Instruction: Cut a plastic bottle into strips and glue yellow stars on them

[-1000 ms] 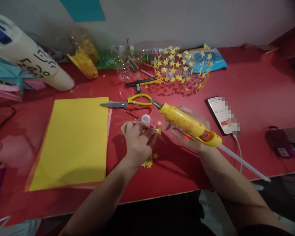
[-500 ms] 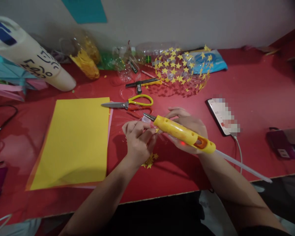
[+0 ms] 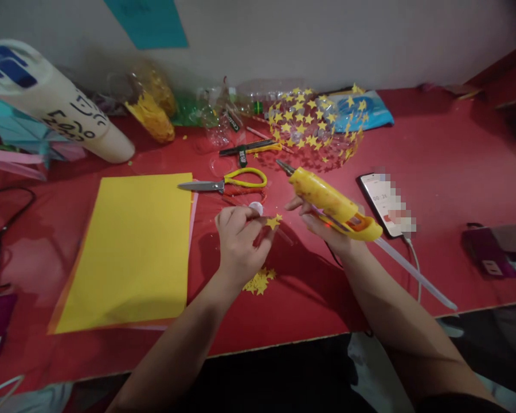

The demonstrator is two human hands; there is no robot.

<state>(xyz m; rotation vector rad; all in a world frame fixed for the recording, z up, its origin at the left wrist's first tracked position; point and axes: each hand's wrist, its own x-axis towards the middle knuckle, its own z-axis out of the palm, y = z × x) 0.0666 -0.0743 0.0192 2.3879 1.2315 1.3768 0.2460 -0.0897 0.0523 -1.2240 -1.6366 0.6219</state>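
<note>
My right hand (image 3: 327, 226) is closed around a yellow hot glue gun (image 3: 327, 198), whose metal nozzle points up and left. A long translucent glue stick (image 3: 417, 275) sticks out of its rear. My left hand (image 3: 243, 241) is closed on a clear plastic piece with a whitish round centre (image 3: 256, 207) and thin see-through strips, mostly hidden behind the fingers. Yellow stars (image 3: 274, 221) show at the left fingertips; whether they are stuck on I cannot tell. Below that hand, a pile of small yellow stars (image 3: 260, 282) lies on the red table (image 3: 301, 310).
Yellow-handled scissors (image 3: 245, 178), a cutter (image 3: 262, 147) and a star-covered clear plastic piece (image 3: 309, 120) lie beyond my hands. Yellow paper sheets (image 3: 129, 246) are at left, near a white tumbler (image 3: 77, 109). A phone (image 3: 384, 206) with a cable lies at right.
My right hand has drawn the glue gun up and away to the right, so its nozzle is farther from my left hand. The stars at the left fingertips are now more exposed.
</note>
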